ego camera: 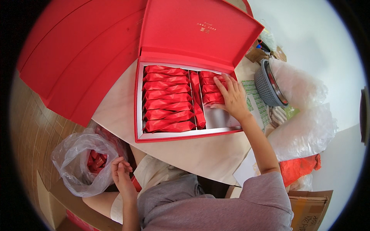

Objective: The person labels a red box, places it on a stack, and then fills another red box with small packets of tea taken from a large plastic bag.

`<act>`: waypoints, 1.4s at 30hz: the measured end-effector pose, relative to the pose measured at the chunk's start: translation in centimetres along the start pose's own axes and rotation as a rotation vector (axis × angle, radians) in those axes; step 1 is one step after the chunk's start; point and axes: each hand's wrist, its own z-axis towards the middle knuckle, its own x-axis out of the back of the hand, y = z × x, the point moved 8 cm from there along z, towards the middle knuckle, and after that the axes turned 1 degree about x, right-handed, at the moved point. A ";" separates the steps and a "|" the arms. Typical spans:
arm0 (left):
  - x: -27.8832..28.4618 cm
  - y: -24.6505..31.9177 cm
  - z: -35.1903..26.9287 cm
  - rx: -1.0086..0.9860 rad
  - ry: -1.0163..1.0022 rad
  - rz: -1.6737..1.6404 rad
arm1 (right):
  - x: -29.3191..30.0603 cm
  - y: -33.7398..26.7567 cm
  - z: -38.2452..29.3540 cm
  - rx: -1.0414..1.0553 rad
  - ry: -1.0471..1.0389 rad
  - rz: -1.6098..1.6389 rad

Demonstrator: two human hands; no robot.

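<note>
An open red gift box [189, 139] with a white inner rim lies on the table, its lid [188, 31] tipped back and bearing small gold writing. Several twisted red foil packets [167, 95] fill the left compartment in a row. One more packet [197, 101] stands lengthwise in the narrow middle slot. In the right compartment, my right hand [232, 96] rests with spread fingers on a shorter row of red packets [211, 89], thumb at their near side. A bare white floor [221, 118] shows below them. My left hand [122, 173], loosely curled and apparently holding nothing, hovers beside a clear plastic bag [75, 176].
Small red packets [96, 161] lie inside the bag. Large red boards or boxes [78, 52] overhang the table's left. At right are a grey plastic basket [267, 86], filled translucent bags [303, 135], green printed sheets [257, 101] and a cardboard box [307, 210].
</note>
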 end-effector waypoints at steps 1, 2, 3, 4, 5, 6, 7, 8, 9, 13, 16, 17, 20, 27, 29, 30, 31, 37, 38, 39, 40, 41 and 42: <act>0.2 -0.2 -0.1 0.015 0.001 -0.005 | -0.3 0.3 -0.3 -0.012 -0.027 -0.023; 0.3 -0.4 -0.2 0.027 0.002 -0.012 | -0.6 0.7 -0.4 -0.022 -0.052 -0.048; 0.4 -0.6 -0.3 0.039 0.002 -0.020 | -1.1 1.0 -0.6 -0.043 -0.099 -0.006; 0.7 -0.7 -0.4 0.045 0.011 -0.017 | -1.7 1.4 -0.9 -0.066 -0.147 0.035; 0.8 -0.8 -0.5 0.053 0.018 -0.019 | -2.2 1.8 -1.2 -0.087 -0.195 0.072; 0.8 -1.0 -0.5 0.060 0.024 -0.020 | -2.1 2.0 -1.4 -0.080 -0.198 0.087; 0.7 -1.1 -0.6 0.065 0.024 -0.022 | -2.1 2.2 -1.7 -0.073 -0.201 0.102; 0.6 -1.1 -0.7 0.070 0.025 -0.025 | -2.0 2.4 -1.9 -0.065 -0.204 0.116; 0.4 -1.3 -0.7 0.075 0.025 -0.030 | -1.8 3.0 -2.4 -0.089 -0.205 0.134; 0.8 -1.9 -0.1 0.071 0.019 -0.064 | 1.0 4.7 -3.6 -0.166 -0.166 0.150; 3.2 -1.4 0.2 0.047 0.071 -0.070 | 4.3 2.7 -1.9 -0.226 -0.044 0.123; 4.7 -1.5 0.2 0.057 0.120 -0.049 | 5.1 0.8 -0.9 -0.234 0.000 0.133; 8.1 -2.8 -0.2 0.118 0.191 -0.056 | 9.1 -7.3 -0.4 -0.222 0.267 0.423; 14.5 -4.4 1.0 0.161 0.280 -0.267 | 4.7 -35.9 3.2 0.242 0.129 1.210; 18.5 -4.4 0.3 0.136 0.415 -0.296 | -0.6 -44.5 4.4 0.337 -0.086 1.348; 20.5 -4.5 -0.4 0.128 0.485 -0.292 | -2.6 -48.2 5.1 0.394 -0.168 1.295; 22.4 -4.6 -1.0 0.117 0.546 -0.288 | -4.9 -51.6 5.9 0.447 -0.240 1.234; 31.2 -4.7 -1.1 0.037 0.712 -0.156 | -25.2 -63.4 0.7 0.715 -1.099 0.796; 32.0 -3.9 -0.3 0.026 0.704 -0.123 | -27.3 -64.0 -1.8 0.755 -1.355 0.648; 32.3 -3.5 1.0 0.028 0.654 -0.039 | -25.0 -64.7 -4.3 0.897 -1.584 0.838; 32.1 -3.1 2.4 0.030 0.596 0.046 | -25.7 -64.5 -7.7 1.039 -1.717 0.614; 32.3 -3.6 3.2 0.041 0.558 0.120 | -22.7 -64.3 -7.8 1.048 -1.779 0.620; 32.3 -5.0 4.3 0.094 0.483 0.160 | -19.6 -64.5 -6.9 1.043 -1.835 0.633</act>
